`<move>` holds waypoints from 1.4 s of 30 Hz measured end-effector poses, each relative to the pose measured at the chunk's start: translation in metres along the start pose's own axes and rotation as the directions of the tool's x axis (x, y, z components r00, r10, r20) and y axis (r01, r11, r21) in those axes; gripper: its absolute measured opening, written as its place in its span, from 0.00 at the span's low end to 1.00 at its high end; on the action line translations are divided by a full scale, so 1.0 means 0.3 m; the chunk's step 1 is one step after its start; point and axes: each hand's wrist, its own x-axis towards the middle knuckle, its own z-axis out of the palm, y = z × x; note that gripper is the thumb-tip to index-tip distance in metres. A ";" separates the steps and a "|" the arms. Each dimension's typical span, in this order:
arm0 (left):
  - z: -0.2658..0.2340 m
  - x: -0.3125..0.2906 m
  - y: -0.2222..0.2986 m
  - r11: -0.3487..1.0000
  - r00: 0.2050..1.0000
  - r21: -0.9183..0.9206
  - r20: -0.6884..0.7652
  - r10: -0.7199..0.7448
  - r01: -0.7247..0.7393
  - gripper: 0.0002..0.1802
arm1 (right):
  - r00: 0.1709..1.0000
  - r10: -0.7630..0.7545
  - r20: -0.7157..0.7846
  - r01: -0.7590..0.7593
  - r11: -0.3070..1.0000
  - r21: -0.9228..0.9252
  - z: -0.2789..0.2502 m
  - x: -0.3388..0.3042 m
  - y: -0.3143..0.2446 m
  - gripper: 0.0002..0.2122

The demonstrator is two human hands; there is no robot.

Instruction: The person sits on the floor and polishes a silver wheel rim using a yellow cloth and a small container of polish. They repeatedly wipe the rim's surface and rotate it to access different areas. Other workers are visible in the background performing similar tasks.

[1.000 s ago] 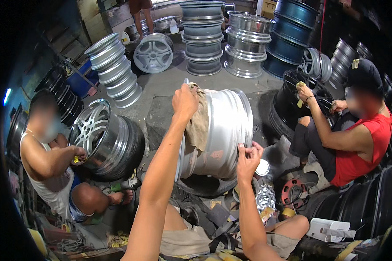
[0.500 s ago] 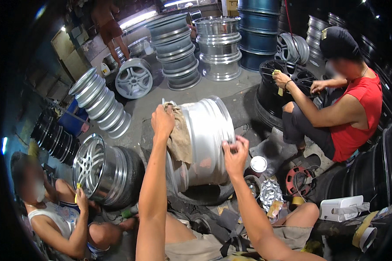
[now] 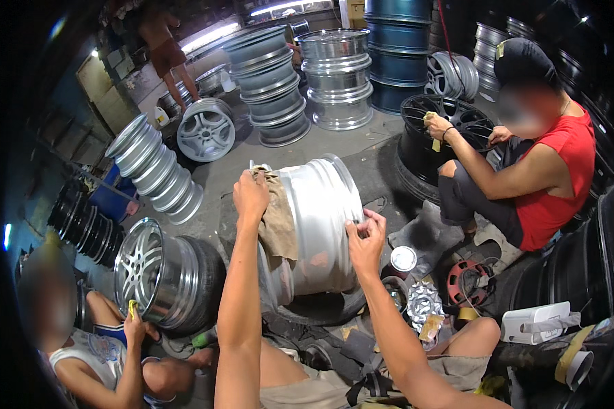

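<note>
Shifted little since earlier frame: left hand (image 3: 251,196) still presses brown rag (image 3: 278,221) on silver rim (image 3: 314,228), standing on edge on floor; right hand (image 3: 365,240) grips rim lip. May roll or tip if grip slackens.

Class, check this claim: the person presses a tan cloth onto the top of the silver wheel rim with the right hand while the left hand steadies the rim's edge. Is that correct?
Not quite: the hands are swapped. In the head view, the left hand presses the tan cloth onto the top of the silver wheel rim, while the right hand steadies the rim's edge.
</note>
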 end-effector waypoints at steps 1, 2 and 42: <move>0.003 -0.001 -0.003 1.000 1.000 -0.011 0.001 -0.001 0.001 0.18 | 1.000 0.011 0.018 -0.011 1.000 0.000 -0.012 -0.005 0.008 0.13; -0.004 0.008 -0.001 1.000 1.000 -0.018 -0.008 -0.002 0.002 0.18 | 0.999 0.016 0.039 -0.017 1.000 0.010 -0.017 -0.013 0.028 0.13; -0.004 -0.012 0.004 1.000 1.000 -0.018 -0.011 -0.005 0.005 0.18 | 0.988 -0.098 0.119 0.103 0.994 -0.037 -0.057 0.014 0.006 0.13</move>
